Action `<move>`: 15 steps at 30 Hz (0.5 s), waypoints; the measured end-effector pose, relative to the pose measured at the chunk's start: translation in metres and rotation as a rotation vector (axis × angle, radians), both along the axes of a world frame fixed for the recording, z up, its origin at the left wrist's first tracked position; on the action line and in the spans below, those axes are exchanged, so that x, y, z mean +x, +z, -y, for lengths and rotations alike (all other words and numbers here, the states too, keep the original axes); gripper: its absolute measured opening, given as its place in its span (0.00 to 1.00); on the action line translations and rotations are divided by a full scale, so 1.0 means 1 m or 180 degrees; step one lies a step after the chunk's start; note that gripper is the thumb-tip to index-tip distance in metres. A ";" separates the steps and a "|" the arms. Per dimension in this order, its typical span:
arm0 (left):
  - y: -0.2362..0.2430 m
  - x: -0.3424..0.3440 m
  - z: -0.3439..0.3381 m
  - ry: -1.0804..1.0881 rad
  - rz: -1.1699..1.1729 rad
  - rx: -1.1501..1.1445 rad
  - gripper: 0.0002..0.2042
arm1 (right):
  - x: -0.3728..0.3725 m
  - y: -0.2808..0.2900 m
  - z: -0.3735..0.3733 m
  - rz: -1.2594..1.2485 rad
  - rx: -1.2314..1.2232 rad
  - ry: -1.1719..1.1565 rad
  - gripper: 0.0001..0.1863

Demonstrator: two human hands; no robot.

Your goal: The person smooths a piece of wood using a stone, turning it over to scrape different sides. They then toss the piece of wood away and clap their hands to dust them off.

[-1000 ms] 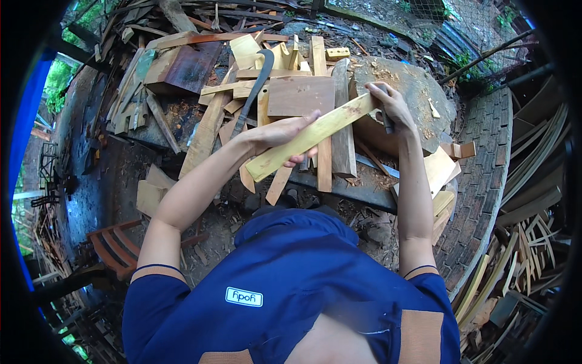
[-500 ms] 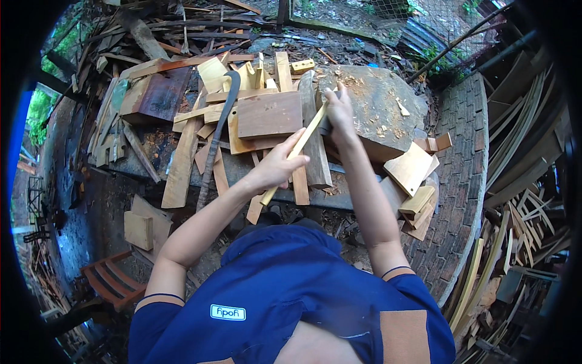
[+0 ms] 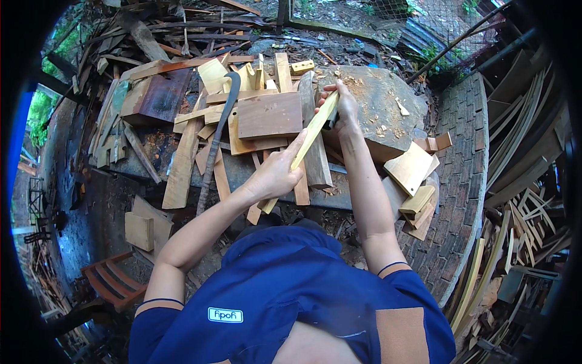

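Note:
A long, pale yellow wooden strip (image 3: 315, 129) slants across in front of me, its far end to the right and its near end by my waist. My left hand (image 3: 277, 175) is wrapped round its lower part, with the index finger stretched along it. At the far end, my right hand (image 3: 345, 109) grips the strip between thumb and fingers. Something small and dark shows under the right palm; its kind is hidden. Left of the strip lies a brown rectangular wood block (image 3: 270, 115) on other pieces. A grey-brown board (image 3: 316, 161) lies under the strip.
A large flat-topped block (image 3: 388, 109) with wood shavings stands to the right. A dark curved tool with a wrapped handle (image 3: 209, 167) leans at the left. Offcuts (image 3: 412, 167) lie near a brick surface (image 3: 458, 182). A slatted reddish wooden piece (image 3: 114, 280) is at lower left.
The strip has turned so a broader face shows. My right hand has rolled, bringing its fingertips into view beyond the strip. My left hand has shifted slightly toward me.

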State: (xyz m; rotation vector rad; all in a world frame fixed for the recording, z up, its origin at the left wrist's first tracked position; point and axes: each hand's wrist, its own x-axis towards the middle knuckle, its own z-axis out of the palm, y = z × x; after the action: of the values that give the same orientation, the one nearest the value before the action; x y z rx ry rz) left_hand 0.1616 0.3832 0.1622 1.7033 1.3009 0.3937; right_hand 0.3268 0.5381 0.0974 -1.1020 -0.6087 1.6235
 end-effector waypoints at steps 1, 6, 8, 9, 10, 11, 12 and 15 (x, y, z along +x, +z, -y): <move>-0.001 -0.001 0.001 0.0008 -0.0006 0.0001 0.39 | 0.002 0.000 -0.003 -0.0130 -0.0065 -0.0018 0.19; -0.004 -0.002 0.010 -0.0041 -0.0025 0.0201 0.40 | 0.028 -0.014 -0.020 -0.0978 -0.0520 0.0584 0.19; -0.009 -0.008 0.009 -0.0181 -0.0206 0.0460 0.40 | 0.043 -0.023 -0.026 -0.1429 -0.0671 0.1198 0.19; -0.012 -0.010 0.008 -0.0321 -0.0375 0.0732 0.41 | 0.059 -0.042 -0.034 -0.1568 -0.0426 0.1590 0.20; -0.018 -0.016 0.007 -0.0295 -0.0384 0.0721 0.41 | 0.061 -0.040 -0.033 -0.1575 -0.0440 0.1616 0.20; -0.023 -0.020 0.005 -0.0283 0.0064 0.0629 0.41 | 0.064 -0.031 -0.029 -0.1155 -0.0445 0.1582 0.21; -0.026 -0.023 0.004 -0.0274 0.0513 0.0537 0.40 | 0.067 -0.026 -0.028 -0.0734 -0.0446 0.1539 0.24; -0.004 -0.024 0.002 0.0022 0.0773 -0.0940 0.40 | 0.075 -0.010 -0.014 -0.0664 -0.0295 0.1008 0.28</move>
State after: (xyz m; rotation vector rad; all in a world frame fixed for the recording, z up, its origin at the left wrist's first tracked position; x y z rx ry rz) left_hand 0.1373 0.3812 0.1579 1.3598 1.1260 0.3790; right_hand 0.4017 0.5521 0.0871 -0.9188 -0.5959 2.0285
